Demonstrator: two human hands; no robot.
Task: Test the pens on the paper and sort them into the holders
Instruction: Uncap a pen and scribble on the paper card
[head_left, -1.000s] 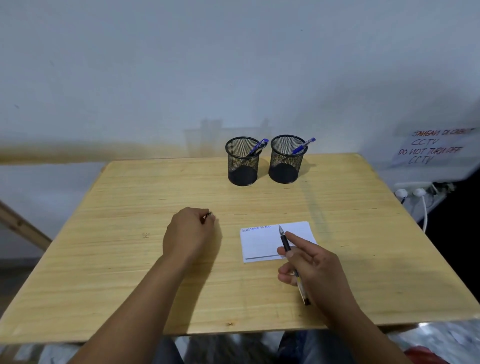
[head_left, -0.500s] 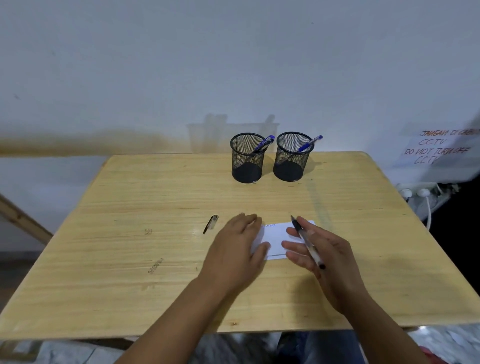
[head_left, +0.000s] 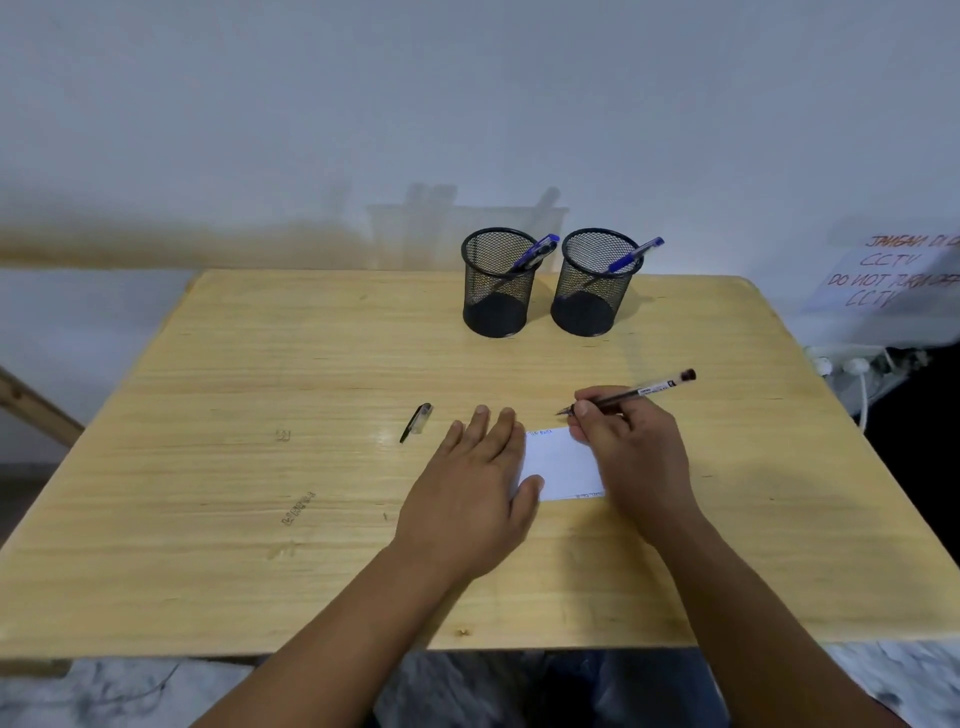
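Mesh holders (head_left: 497, 283), slim pen (head_left: 631, 394), flat paper (head_left: 563, 462)

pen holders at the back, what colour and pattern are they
Both pen holders are black wire mesh with solid dark bases, seen in the head view.

- Left hand (head_left: 475, 491) lies flat on the white paper's (head_left: 563, 465) left edge.
- Right hand (head_left: 631, 447) pinches a black pen (head_left: 636, 392), tip just beyond the paper.
- Pen cap (head_left: 417, 422) lies on the tabletop (head_left: 260, 415).

Paper sign (head_left: 891, 278) right of the table (head_left: 208, 467) read "CCTV" and, I think, "DO NOT TURN OFF".
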